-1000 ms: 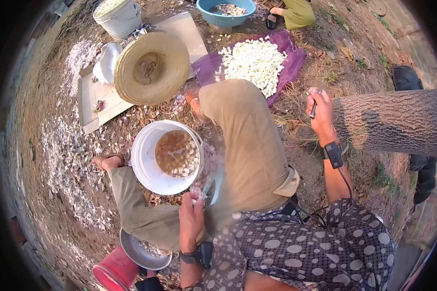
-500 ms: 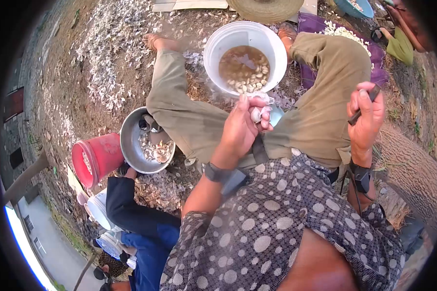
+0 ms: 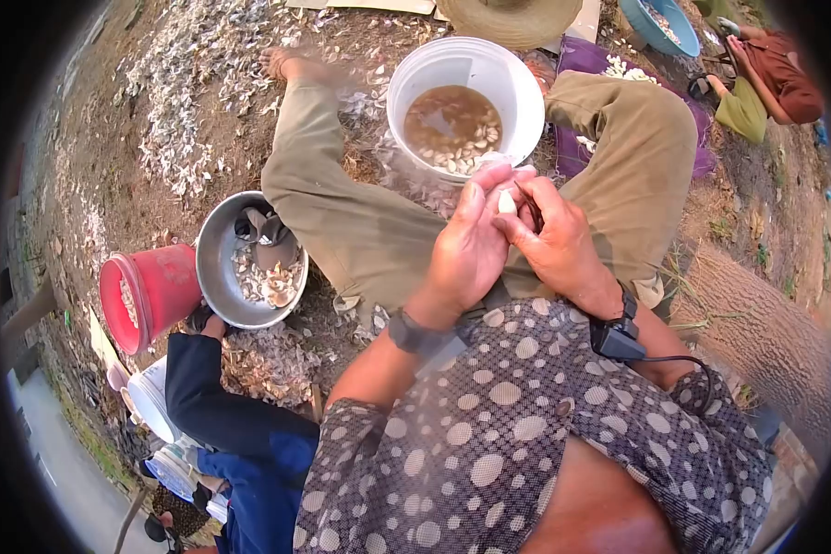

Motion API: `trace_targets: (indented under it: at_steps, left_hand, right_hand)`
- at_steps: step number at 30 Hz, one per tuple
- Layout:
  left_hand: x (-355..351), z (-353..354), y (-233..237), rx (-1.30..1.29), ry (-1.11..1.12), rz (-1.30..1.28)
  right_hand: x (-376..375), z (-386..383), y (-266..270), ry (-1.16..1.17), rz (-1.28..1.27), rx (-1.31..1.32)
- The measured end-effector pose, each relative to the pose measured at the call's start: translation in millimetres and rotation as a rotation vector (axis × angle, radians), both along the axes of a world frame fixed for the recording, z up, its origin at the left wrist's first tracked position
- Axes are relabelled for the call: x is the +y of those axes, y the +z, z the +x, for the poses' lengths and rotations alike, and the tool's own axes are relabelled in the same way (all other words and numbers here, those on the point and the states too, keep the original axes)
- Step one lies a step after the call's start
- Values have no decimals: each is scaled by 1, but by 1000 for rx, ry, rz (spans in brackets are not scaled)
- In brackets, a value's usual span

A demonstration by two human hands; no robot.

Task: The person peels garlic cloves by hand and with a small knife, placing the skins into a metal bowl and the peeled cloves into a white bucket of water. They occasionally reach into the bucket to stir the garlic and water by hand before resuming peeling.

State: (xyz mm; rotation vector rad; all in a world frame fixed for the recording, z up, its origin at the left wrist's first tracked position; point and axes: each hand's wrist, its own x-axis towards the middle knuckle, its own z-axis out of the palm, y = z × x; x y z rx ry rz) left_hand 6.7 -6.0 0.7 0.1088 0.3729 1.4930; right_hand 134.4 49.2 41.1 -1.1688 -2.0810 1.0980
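Observation:
My left hand (image 3: 468, 242) is cupped around a white garlic clove (image 3: 506, 202), in front of the white bucket (image 3: 400, 103). My right hand (image 3: 556, 235) meets it from the right, its thumb by the clove and its fingers closed on a dark knife, of which only a thin part shows. Brown water (image 3: 448, 115) with pale cloves (image 3: 466, 155) stands in the bucket. Peeled cloves (image 3: 625, 68) lie on a purple cloth (image 3: 586, 57) beyond my knee.
At the left stand a metal basin (image 3: 215, 294) with cloves and dark items, and a red bucket (image 3: 168, 282). A co-worker's dark sleeve or trouser leg (image 3: 203, 388) lies below them. A straw hat (image 3: 517, 23) is at the top, a blue basin (image 3: 642, 23) top right, a tree trunk (image 3: 757, 332) right.
My right hand has moved left and down from the right side to meet my left hand. A bare clove now shows where papery garlic was. The view has shifted slightly.

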Motion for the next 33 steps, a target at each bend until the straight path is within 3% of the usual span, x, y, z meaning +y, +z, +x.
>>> trace_targets:
  at_steps: [6, 9, 12, 15, 18, 21, 24, 27, 30, 33]
  left_hand:
    - [-3, -3, 11, 101, -39, 80]
    - [-6, -9, -1, 191, -120, -28]
    - [-7, -14, 0, 457, -158, -56]
    - [-7, -20, 10, 769, -202, -146]
    - [-9, -15, -2, 826, -73, -40]
    - [-8, -21, 1, 920, -137, -76]
    - [-6, -12, -3, 995, -60, -15]
    - [-5, -7, 7, 910, -134, -95]
    - [-3, -3, 14, 1106, -117, -14]
    - [0, -3, 20, 1128, -164, -15]
  right_hand:
    - [3, 6, 1, 3, -163, -27]
    - [4, 12, -17, -23, -368, 103]
    - [1, 10, -13, -91, -688, 415]
    - [2, 15, -9, -32, -711, 366]
    - [4, 26, -21, 51, -628, 209]
    - [0, 29, -21, 52, -737, 281]
    - [2, 30, -10, 30, -887, 349]
    - [4, 35, -13, -33, -999, 514]
    - [3, 40, -27, -120, -1128, 642]
    - [6, 44, -25, -213, -1260, 801]
